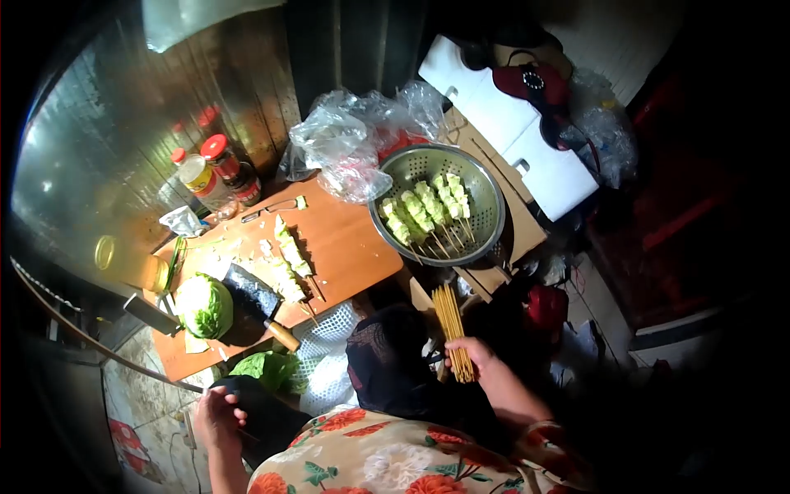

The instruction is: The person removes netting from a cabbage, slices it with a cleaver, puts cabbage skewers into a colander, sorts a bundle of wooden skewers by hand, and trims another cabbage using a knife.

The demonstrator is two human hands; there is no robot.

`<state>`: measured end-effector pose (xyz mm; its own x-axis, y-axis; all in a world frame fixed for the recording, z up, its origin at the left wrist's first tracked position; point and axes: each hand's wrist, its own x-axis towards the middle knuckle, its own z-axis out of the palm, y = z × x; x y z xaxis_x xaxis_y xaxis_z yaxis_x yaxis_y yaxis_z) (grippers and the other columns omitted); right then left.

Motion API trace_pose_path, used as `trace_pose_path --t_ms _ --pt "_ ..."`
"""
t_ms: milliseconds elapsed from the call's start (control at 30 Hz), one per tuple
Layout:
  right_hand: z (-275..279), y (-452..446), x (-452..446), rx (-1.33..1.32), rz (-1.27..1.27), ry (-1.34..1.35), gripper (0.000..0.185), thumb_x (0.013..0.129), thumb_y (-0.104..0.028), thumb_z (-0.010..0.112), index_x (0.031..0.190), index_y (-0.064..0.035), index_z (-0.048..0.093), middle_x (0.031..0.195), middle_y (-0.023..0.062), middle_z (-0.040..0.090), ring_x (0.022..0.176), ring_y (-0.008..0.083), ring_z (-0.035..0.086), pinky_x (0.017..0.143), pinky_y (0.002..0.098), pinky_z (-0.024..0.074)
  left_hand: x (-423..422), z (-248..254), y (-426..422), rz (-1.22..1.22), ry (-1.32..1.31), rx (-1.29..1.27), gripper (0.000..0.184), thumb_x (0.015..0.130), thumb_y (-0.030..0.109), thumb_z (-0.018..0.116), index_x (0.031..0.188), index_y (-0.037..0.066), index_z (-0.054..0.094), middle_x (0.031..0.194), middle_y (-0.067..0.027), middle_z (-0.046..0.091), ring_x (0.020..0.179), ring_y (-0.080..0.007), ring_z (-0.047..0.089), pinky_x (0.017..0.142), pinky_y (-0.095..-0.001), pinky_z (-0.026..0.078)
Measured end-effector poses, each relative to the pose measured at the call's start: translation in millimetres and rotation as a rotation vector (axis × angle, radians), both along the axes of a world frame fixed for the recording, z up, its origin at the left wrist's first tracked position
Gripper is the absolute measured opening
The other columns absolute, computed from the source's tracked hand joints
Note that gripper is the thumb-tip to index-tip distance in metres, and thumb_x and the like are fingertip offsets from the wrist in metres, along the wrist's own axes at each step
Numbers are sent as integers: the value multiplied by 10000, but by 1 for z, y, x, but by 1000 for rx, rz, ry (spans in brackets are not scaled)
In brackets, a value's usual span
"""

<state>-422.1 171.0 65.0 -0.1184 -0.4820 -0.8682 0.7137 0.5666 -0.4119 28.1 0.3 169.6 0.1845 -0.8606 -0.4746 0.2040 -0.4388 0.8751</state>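
A bundle of thin wooden skewers (pixel 453 329) is gripped in my right hand (pixel 471 356), below the metal colander. My left hand (pixel 220 412) is at the lower left beside the table's front edge, fingers curled; what they hold, if anything, is too small to tell. Several skewers of pale green cabbage (pixel 420 206) lie in the perforated colander (pixel 494 193). Two more cabbage skewers (pixel 292 247) rest on the orange table (pixel 346 239). A cleaver (pixel 251 292) with a wooden handle lies beside a cabbage head (pixel 204 306).
Jars with red lids (pixel 234 169) stand at the table's back left. Clear plastic bags (pixel 341 140) lie behind the table, and a white foam board (pixel 510 136) is at the back right. Loose cabbage leaves (pixel 267 368) and a white mesh bag (pixel 325 337) sit below the front edge.
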Motion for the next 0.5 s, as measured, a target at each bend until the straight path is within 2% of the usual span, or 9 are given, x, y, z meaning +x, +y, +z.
trace_pose_path --t_ms 67,133,200,300,367,400,433,467,500 --pt "21 3 15 -216 -41 47 321 778 -115 637 1065 0 548 735 134 618 591 254 630 535 370 533 -2 1 -2 -114 78 152 324 929 353 488 935 45 588 758 -110 633 511 -213 601 434 -298 484" --pt "63 -11 28 -418 90 148 392 763 -65 644 1118 19 503 752 144 620 603 257 635 580 359 539 -18 18 -1 -284 172 180 363 931 363 475 930 22 599 812 -136 655 628 -251 650 562 -342 537" --pt "97 -37 42 -591 248 231 387 760 -63 652 1103 37 502 766 144 624 617 244 640 593 351 539 -39 25 -4 -440 162 129 417 953 369 443 1003 -8 613 904 -160 668 774 -282 668 707 -375 543" --pt "142 -88 84 -645 456 306 409 763 -73 669 1115 54 502 790 127 627 636 214 645 618 320 536 -71 29 -19 -667 287 35 486 989 376 383 1166 -33 576 1107 -178 635 1027 -289 615 879 -395 484" --pt "122 -122 109 -690 617 326 343 770 -88 689 1063 49 575 835 108 646 664 182 642 635 304 533 -96 31 -29 -739 370 -18 528 999 398 354 1232 -36 543 1222 -176 588 1154 -283 550 956 -415 429" --pt "120 -139 124 -616 770 425 324 777 -88 686 1066 30 601 841 87 651 664 157 628 640 285 522 -105 27 -36 -774 425 -32 543 998 412 350 1248 -35 531 1271 -168 560 1206 -274 510 989 -424 395" --pt "110 -157 139 -717 815 536 285 768 -145 707 988 29 655 830 39 650 711 121 608 659 257 503 -110 18 -45 -803 574 -37 558 997 429 350 1296 -20 494 1309 -150 530 1233 -254 475 1016 -436 356" --pt "119 -170 164 -921 614 313 297 768 -115 675 1029 23 635 899 35 639 795 114 597 707 253 495 -114 10 -50 -717 550 -52 522 1001 405 363 1309 -3 470 1273 -132 546 1191 -247 503 1007 -411 376" --pt "110 -182 176 -957 594 306 303 766 -105 661 1040 20 627 921 34 634 818 112 592 719 255 493 -119 11 -56 -662 589 -117 499 1006 386 361 1310 3 459 1251 -122 553 1162 -234 518 998 -391 389"
